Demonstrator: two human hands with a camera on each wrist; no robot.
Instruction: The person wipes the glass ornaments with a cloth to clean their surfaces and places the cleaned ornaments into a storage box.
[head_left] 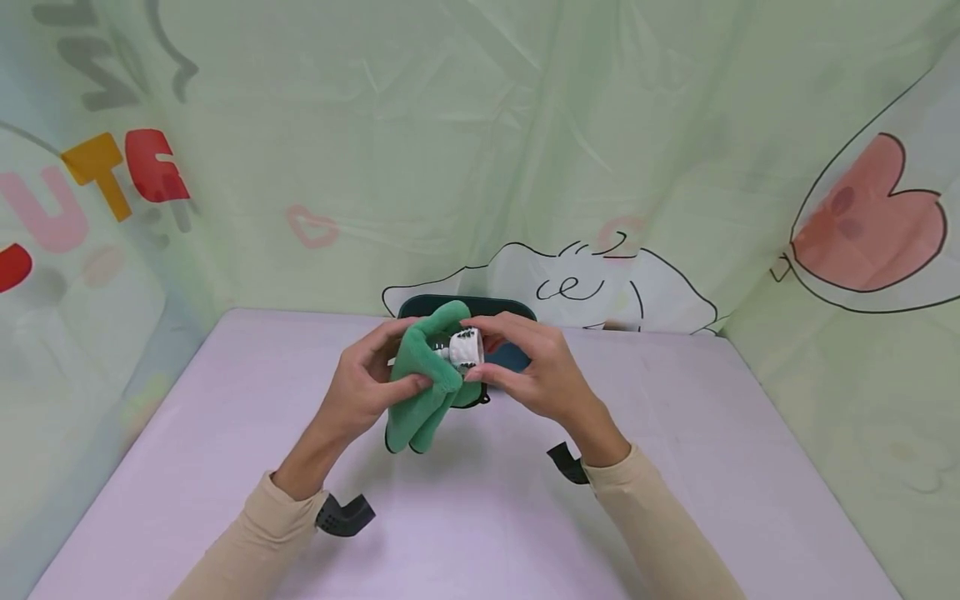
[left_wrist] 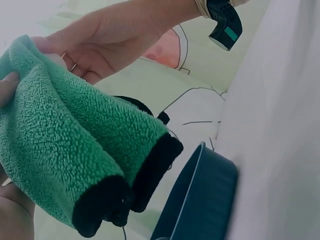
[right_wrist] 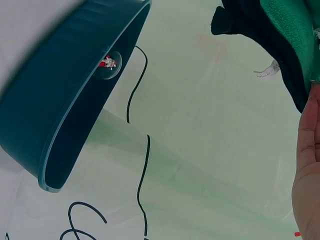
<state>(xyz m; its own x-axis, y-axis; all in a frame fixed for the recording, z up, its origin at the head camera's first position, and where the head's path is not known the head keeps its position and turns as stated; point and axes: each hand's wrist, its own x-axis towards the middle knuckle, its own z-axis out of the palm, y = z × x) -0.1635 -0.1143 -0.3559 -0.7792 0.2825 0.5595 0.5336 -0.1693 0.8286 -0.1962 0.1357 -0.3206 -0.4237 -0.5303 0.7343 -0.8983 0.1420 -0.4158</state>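
In the head view, my left hand [head_left: 367, 375] grips a green plush cloth [head_left: 422, 379] with black edging, its thumb on the near side. My right hand [head_left: 536, 362] pinches a small white base with black markings [head_left: 467, 348] between thumb and fingers. A clear part of that object reaches into the fold of the cloth, which hides its far end. In the left wrist view the cloth [left_wrist: 60, 135] drapes down, its black-edged corners hanging free. From the right wrist, the right hand [right_wrist: 309, 170] shows below the cloth [right_wrist: 290, 25].
Behind the hands stands a dark blue bin [head_left: 513, 354] on the pale table [head_left: 480, 517]. A clear ball with a red and white figure [right_wrist: 109, 65] shows inside the bin in the right wrist view. A printed curtain [head_left: 450, 167] closes off the back.
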